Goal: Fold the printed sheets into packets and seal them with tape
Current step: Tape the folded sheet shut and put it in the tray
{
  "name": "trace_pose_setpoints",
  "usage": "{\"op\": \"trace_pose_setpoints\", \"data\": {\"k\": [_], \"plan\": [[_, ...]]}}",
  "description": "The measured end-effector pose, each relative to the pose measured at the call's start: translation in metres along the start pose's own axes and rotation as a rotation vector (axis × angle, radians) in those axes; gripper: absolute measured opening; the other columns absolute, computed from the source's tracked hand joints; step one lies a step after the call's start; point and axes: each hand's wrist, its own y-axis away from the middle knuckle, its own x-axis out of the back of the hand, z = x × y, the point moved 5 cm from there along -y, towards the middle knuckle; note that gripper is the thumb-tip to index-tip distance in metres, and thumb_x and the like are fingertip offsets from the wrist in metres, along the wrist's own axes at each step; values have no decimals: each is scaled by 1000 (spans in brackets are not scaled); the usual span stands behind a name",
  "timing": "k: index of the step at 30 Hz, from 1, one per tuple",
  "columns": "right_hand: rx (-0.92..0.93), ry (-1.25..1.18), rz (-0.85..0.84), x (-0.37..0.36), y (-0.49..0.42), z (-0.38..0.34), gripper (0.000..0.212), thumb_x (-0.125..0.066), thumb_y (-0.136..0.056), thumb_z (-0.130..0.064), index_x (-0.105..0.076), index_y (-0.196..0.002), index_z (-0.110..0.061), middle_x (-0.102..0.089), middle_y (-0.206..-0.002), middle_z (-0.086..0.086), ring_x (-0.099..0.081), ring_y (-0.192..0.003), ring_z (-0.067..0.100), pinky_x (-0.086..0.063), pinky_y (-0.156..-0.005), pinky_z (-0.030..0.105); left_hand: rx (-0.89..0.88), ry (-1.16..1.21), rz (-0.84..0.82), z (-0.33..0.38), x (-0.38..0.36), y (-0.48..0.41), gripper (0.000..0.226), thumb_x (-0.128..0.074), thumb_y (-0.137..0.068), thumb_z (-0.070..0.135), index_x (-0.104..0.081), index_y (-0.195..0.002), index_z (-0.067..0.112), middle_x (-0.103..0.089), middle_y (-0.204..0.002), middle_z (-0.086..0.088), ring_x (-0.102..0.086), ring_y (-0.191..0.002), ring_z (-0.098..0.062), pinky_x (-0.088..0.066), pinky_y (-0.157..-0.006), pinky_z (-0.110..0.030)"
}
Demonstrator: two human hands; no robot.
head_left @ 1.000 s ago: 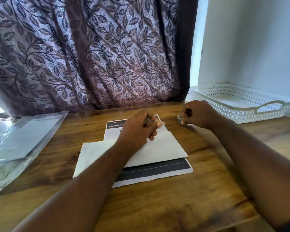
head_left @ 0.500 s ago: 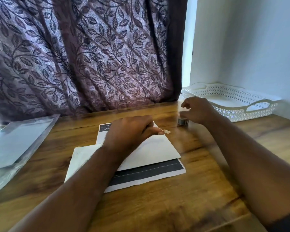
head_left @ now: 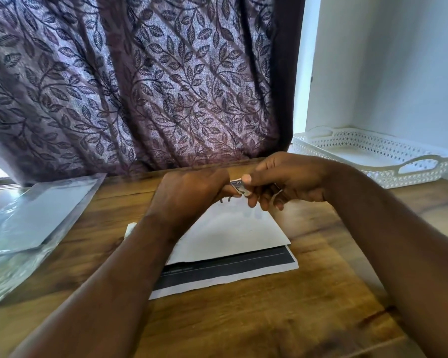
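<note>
Held both hands together just above the centre of the frame, over the far edge of the printed sheet (head_left: 230,270). Pinched a small tape roll (head_left: 239,188) in the right hand (head_left: 287,179), thumb on top and the other fingers curled beneath. Curled the left hand (head_left: 192,195) inward, fingertips against the roll's left side; could not tell whether those tips gripped the roll or a tape end, hidden as they were behind the knuckles. Saw the sheet flat on the wooden table (head_left: 243,324) in mid-frame, with a white flap (head_left: 233,233) folded over it into a blunt triangle and a dark printed band showing along the lower edge. Saw the left forearm (head_left: 130,267) covering the sheet's left part. Noted a clear plastic sleeve (head_left: 36,215) with paper inside at the left edge, a white lattice tray (head_left: 388,177) at the right beside the wall (head_left: 398,73), and a leaf-patterned curtain (head_left: 140,86) across the upper left.
</note>
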Motion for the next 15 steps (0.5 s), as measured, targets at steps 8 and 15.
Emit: {"op": "trace_pose_setpoints", "data": {"k": [8,15], "plan": [[-34,-6,-26,-7,-4,6,19,-68,-95,-27,-74,-94,-9,-76,-93,11,-67,-75,17,-50,-60,27,-14,35,-58,3,-3,1,29,-39,-97,43,-59,-88,23,-60,-72,4,-56,-58,-21,-47,-46,-36],[47,-33,43,0,-5,3,10,-70,-93,-17,-72,-90,-7,-74,-85,9,-66,-69,15,-51,-60,26,-23,47,-103,-1,-8,2,47,-28,-101,58,-59,-90,23,-60,-76,4,-56,-61,-21,-47,-47,-38]]}}
